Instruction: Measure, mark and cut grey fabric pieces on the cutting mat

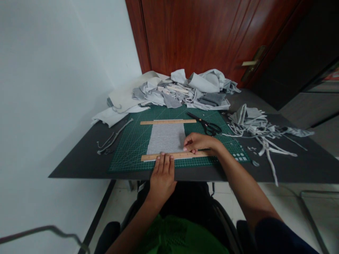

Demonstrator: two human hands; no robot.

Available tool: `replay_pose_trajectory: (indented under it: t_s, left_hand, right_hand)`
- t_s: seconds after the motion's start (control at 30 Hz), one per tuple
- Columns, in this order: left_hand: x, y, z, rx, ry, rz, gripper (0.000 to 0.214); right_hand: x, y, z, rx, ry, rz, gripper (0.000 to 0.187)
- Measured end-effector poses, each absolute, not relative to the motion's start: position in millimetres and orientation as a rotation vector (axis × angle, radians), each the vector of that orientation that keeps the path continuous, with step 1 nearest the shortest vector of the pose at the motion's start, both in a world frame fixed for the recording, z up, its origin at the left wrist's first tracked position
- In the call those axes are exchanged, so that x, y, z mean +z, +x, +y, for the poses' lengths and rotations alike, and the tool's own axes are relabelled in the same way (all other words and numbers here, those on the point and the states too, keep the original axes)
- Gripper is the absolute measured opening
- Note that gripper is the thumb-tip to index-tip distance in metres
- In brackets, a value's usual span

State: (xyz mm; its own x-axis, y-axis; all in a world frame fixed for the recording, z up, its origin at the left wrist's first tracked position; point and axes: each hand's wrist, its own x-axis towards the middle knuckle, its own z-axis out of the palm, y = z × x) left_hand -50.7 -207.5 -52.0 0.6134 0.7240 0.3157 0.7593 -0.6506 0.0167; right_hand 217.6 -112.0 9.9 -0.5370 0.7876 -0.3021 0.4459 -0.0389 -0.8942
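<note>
A light grey piece of fabric [166,135] lies flat on a green cutting mat [129,141]. One wooden ruler [169,122] crosses its far end and a second wooden ruler [180,155] crosses its near end. My left hand [163,174] lies with fingers stretched out flat on the near ruler, pressing at its left half. At the fabric's right edge, just above that ruler, the fingers of my right hand [197,141] are curled in a pinch; what is between them is hidden. Black-handled scissors [206,125] rest on the mat beyond my right hand.
A heap of grey and white cloth pieces [180,90] lines the back of the dark table [87,160]. Fabric strips [254,123] are piled at right, some hanging over the front edge. Thin cords [116,137] lie at left. A white wall and a wooden door [201,35] border the table.
</note>
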Motion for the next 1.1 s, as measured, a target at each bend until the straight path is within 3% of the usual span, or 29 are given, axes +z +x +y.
replay_pose_trajectory:
  t_s: [0.27,0.57,0.9,1.1]
  left_hand:
    - [-54,-51,-208,-0.461,-2.710,-1.254,0.086]
    - [-52,-51,-207,-0.448,-2.725,-1.261,0.090]
    - [-50,-51,-208,-0.437,-2.730,-1.254,0.092]
    - [-48,-51,-209,-0.456,-2.731,-1.243,0.090]
  right_hand:
    - [13,215,-113,1.602,-1.330,-1.941,0.039]
    - [17,220,-112,1.663,-1.253,-1.817,0.052]
    - [10,213,-102,1.308,-1.140,-1.535,0.056]
    - [16,198,-118,1.451,-1.075,-1.785,0.040]
